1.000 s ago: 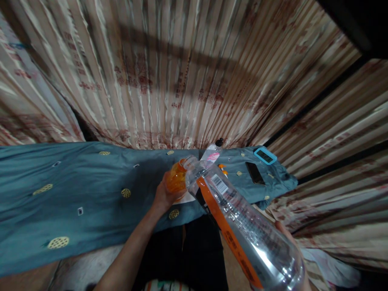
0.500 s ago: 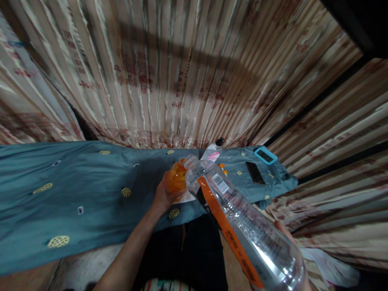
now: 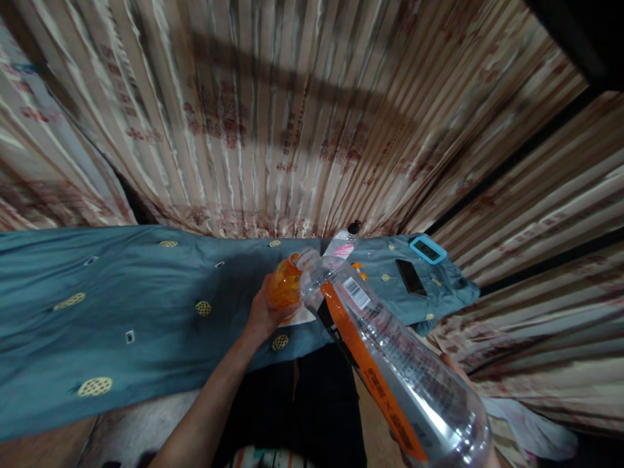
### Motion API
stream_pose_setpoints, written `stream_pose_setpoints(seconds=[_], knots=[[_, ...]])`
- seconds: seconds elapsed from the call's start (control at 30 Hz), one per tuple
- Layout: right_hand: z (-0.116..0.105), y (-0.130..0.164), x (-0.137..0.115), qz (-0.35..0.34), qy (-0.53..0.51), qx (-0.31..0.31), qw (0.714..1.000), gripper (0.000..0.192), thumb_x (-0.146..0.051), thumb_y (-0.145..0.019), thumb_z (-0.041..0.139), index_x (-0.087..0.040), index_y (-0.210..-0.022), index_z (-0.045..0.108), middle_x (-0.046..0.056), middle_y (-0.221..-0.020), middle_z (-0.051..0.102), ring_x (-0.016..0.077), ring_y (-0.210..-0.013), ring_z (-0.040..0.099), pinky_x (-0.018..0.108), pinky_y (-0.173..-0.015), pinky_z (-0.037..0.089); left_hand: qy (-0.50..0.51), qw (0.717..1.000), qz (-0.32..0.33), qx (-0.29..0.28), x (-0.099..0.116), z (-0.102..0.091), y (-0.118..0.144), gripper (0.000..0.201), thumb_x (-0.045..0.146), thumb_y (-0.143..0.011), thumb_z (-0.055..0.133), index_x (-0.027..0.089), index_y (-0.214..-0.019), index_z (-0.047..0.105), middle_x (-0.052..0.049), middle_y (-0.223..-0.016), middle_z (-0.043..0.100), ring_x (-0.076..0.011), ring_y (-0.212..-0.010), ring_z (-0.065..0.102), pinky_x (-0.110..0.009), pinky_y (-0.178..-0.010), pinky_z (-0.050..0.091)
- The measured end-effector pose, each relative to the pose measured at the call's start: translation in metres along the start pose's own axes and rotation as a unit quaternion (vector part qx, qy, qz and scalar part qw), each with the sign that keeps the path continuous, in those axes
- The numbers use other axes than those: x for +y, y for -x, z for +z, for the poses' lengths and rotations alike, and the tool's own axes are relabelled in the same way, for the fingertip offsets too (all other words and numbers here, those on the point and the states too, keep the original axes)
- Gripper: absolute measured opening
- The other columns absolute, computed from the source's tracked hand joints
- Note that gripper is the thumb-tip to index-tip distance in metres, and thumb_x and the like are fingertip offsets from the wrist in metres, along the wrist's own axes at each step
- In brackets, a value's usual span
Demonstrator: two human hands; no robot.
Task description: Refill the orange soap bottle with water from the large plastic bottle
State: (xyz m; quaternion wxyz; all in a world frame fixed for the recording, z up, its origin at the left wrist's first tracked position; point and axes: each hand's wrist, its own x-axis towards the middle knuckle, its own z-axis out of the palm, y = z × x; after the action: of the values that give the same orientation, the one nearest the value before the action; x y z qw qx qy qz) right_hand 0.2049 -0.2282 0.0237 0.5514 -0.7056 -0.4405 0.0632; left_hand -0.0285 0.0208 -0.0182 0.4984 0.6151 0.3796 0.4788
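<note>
My left hand (image 3: 264,311) is closed round an orange translucent bottle (image 3: 285,284) above the cloth-covered surface. A large clear plastic bottle (image 3: 390,351) with an orange and black label slants down from the lower right, its mouth meeting the orange bottle's opening. My right hand (image 3: 458,370) grips the big bottle near its base, mostly hidden behind it. Whether liquid passes between the two mouths I cannot make out. Under the orange bottle lies something white and flat (image 3: 301,316), partly covered by my hand.
Behind the bottles is a white bottle with a black top (image 3: 341,246), beside small orange pieces (image 3: 359,270). A dark phone (image 3: 411,278) and a blue-framed digital device (image 3: 428,249) lie to the right on the teal cloth (image 3: 160,292). Pleated curtains (image 3: 273,117) rise behind.
Almost nothing differs. The large bottle has shifted very slightly, and a few fingers of my right hand now show beneath it.
</note>
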Motion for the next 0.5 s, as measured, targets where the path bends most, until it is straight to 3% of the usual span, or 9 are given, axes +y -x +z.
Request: stream_pose_setpoints(seconds=[0.13, 0.33, 0.43, 0.5], knots=[[0.004, 0.029, -0.031, 0.008, 0.006, -0.014, 1.0, 0.061, -0.053, -0.091, 0.064, -0.018, -0.14, 0.054, 0.012, -0.115, 0.07, 0.0293, -0.109, 0.068, 0.055, -0.099, 0.054, -0.019, 1.0, 0.003, 0.006, 0.001, 0.0, 0.0, 0.063, 0.042, -0.058, 0.082, 0.023, -0.111, 0.054, -0.005, -0.102, 0.072, -0.0279, -0.092, 0.072, -0.042, -0.083, 0.059], [0.008, 0.026, -0.062, 0.01, 0.036, -0.018, 0.999, 0.053, -0.055, -0.085, 0.069, -0.024, -0.128, 0.066, 0.009, -0.125, 0.067, 0.0338, -0.126, 0.058, 0.055, -0.106, 0.049, -0.02, 1.0, 0.002, 0.011, 0.001, 0.0, 0.0, 0.062, 0.042, -0.057, 0.083, 0.023, -0.11, 0.055, -0.005, -0.1, 0.072, -0.0281, -0.091, 0.072, -0.042, -0.082, 0.06], [0.004, 0.032, -0.065, 0.005, 0.043, -0.007, 0.999, 0.061, -0.06, -0.079, 0.073, -0.026, -0.13, 0.066, 0.006, -0.112, 0.072, 0.036, -0.116, 0.064, 0.049, -0.095, 0.057, -0.015, 1.0, -0.002, 0.011, 0.001, -0.001, -0.001, 0.066, 0.042, -0.056, 0.084, 0.023, -0.112, 0.055, -0.006, -0.103, 0.072, -0.0291, -0.094, 0.072, -0.044, -0.086, 0.06], [0.0, 0.041, -0.062, 0.007, 0.039, 0.005, 0.999, 0.075, -0.061, -0.073, 0.077, -0.026, -0.137, 0.061, 0.005, -0.094, 0.073, 0.033, -0.09, 0.072, 0.043, -0.074, 0.061, -0.01, 1.0, -0.001, 0.007, 0.002, -0.001, -0.001, 0.067, 0.042, -0.056, 0.084, 0.023, -0.113, 0.055, -0.006, -0.105, 0.072, -0.0292, -0.096, 0.072, -0.044, -0.087, 0.059]])
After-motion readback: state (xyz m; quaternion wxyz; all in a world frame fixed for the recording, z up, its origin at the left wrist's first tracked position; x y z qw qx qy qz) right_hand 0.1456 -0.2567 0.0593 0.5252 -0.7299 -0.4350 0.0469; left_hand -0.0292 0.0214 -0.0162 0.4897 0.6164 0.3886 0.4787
